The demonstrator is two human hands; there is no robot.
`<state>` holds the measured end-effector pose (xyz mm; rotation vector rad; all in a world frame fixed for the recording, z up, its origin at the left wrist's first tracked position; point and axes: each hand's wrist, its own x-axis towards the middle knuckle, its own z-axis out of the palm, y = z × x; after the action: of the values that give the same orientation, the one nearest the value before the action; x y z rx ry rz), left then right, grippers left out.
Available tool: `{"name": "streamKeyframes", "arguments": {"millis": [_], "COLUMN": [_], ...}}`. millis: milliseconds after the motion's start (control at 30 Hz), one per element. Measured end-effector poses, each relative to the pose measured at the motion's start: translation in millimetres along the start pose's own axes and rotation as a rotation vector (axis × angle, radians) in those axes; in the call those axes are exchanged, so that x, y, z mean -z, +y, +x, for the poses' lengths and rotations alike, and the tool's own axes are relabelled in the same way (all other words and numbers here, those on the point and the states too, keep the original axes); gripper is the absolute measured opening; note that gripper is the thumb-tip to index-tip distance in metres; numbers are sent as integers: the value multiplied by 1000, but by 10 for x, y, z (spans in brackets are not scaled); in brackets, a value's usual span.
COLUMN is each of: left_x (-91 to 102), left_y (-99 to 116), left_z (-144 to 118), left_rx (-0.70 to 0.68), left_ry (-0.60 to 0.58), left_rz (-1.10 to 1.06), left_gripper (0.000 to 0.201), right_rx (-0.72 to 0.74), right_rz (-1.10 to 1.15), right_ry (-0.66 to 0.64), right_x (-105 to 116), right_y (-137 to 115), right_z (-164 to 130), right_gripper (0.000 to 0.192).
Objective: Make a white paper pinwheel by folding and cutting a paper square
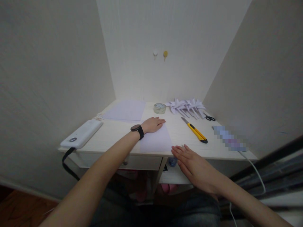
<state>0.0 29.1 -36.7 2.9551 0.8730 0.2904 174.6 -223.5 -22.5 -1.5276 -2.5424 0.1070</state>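
Note:
My left hand (152, 124), with a black watch on the wrist, lies flat on the far end of a pale lilac sheet of paper (156, 140) on the white desk (113, 134). Its fingers are stretched out and hold nothing. My right hand (189, 160) is flat and open at the desk's front edge, fingertips touching the sheet's near right corner.
A yellow utility knife (195, 130) lies right of the sheet. Behind it are a tape roll (159, 108), several folded paper shapes (187, 105) and black scissors (209, 118). A second lilac sheet (125, 110) lies at the back left, a white power bank (81, 134) at the left edge.

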Motion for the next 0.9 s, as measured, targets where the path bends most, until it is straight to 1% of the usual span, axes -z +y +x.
{"name": "streamKeyframes", "arguments": {"millis": [100, 233, 333, 400, 500, 567, 600, 633, 700, 800, 867, 900], "left_x": [-9, -25, -25, 2, 112, 218, 267, 304, 324, 201, 56, -17], "left_y": [-14, -33, -43, -39, 29, 160, 260, 382, 680, 1146, 1379, 1459], "left_z": [9, 11, 12, 17, -2, -79, -148, -238, -469, -839, -1013, -1067], "left_rx": [-1, -6, -8, -12, 5, 46, 72, 86, 60, 24, 29, 43], "left_ry": [4, 14, 45, 88, 176, 254, 299, 323, 308, 338, 346, 340], "left_rz": [14, 14, 2, -10, 18, 52, 63, 79, 115, 135, 128, 131], "left_gripper": [52, 50, 51, 54, 63, 60, 53, 47, 42, 39, 38, 40], "right_rx": [8, 10, -26, -74, -185, -274, -299, -309, -267, -117, -46, -22], "right_rz": [20, 38, 68, 101, 93, 28, -13, -68, -199, -348, -390, -404], "right_ry": [25, 6, 0, 49, 202, 288, 301, 314, 293, 203, 164, 150], "right_x": [3, 46, 89, 100, 76, 44, 26, 10, -19, -46, -44, -36], "right_y": [-10, -5, 31, 92, 250, 371, 425, 470, 528, 549, 542, 538], "right_z": [-78, -176, -156, -59, 200, 397, 485, 560, 661, 707, 709, 713], "right_gripper": [50, 50, 50, 47, 44, 41, 39, 38, 36, 31, 25, 22]}}
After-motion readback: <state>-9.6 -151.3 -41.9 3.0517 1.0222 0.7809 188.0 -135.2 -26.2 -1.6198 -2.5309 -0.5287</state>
